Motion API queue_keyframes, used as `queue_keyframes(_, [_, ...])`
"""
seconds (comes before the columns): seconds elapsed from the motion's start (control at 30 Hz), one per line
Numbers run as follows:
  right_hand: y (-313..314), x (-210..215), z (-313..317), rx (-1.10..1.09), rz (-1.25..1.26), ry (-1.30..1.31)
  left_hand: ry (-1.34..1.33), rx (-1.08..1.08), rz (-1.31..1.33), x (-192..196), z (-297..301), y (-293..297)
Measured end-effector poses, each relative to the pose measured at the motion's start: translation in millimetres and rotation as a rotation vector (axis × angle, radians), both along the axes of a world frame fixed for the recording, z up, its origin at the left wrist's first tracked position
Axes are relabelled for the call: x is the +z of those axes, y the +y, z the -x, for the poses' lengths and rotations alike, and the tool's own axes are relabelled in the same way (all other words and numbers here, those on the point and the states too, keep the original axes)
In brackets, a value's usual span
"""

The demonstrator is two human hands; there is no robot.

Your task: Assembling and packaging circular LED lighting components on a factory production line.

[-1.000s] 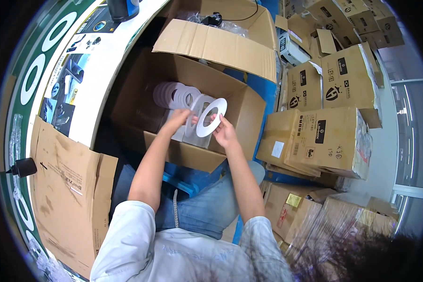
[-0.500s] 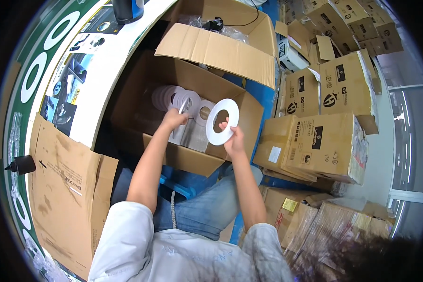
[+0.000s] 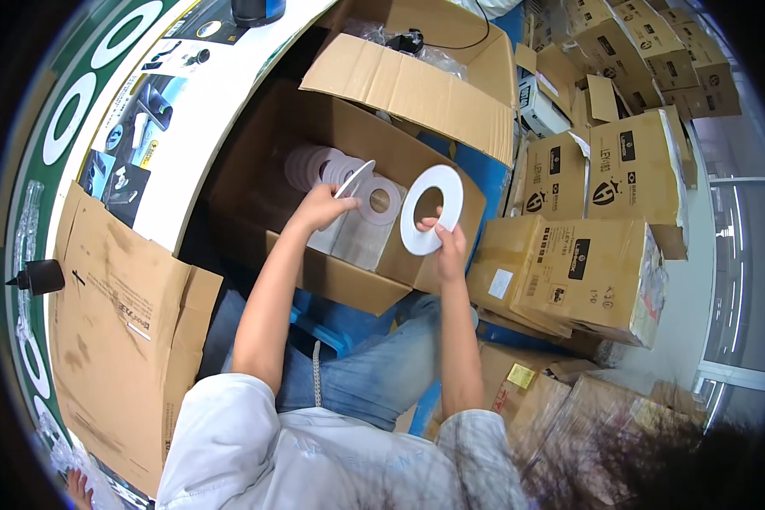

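My right hand (image 3: 447, 246) pinches the lower edge of a flat white ring (image 3: 410, 211), its broad face turned up above the right side of an open cardboard box (image 3: 348, 285). My left hand (image 3: 319, 208) grips a second white ring (image 3: 357, 177), seen nearly edge-on and tilted. Inside the box, several pale rings (image 3: 296, 168) lie overlapped in a row along the far side. One more pale ring (image 3: 393, 194) leans between my hands, above a greyish, shiny block-like thing (image 3: 354, 242).
Beyond the box is another open carton (image 3: 408, 89) with plastic wrap and a black cable. Stacked cartons (image 3: 586, 263) crowd the right. On the white table at left lie flattened cardboard (image 3: 102, 340), a black nozzle bottle (image 3: 38, 278) and printed sheets. Another person's hand (image 3: 78, 489) shows lower left.
Both rings have moved a little right with my hands. The left ring has risen and tilted over the other rings. Another person's hand has appeared at lower left.
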State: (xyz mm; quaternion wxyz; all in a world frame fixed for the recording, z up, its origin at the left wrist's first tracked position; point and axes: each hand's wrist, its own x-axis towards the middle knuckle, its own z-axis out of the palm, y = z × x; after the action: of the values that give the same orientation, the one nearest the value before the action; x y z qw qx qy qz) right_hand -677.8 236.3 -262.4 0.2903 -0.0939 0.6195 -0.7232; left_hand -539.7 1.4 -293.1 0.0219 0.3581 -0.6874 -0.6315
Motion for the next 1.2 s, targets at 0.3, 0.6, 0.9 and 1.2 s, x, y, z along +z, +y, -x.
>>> queue_keyframes(0.3, [-26, 8, 6, -0.093, -0.066, 0.262, 0.005, 0.033, 0.353, -9, 1, -6])
queue_keyframes(0.6, [-54, -60, 0, 0.374, -0.381, 0.633, 0.129, -0.017, 0.317, -21, 15, -5])
queue_keyframes(0.9, [-58, -106, -3, 0.249, -0.49, 0.569, -0.188, -0.086, 0.456, -58, 14, -18])
queue_keyframes(1.2, [-71, -60, -8, -0.094, -0.364, 0.684, -0.177, -0.122, 0.43, -68, -17, -28])
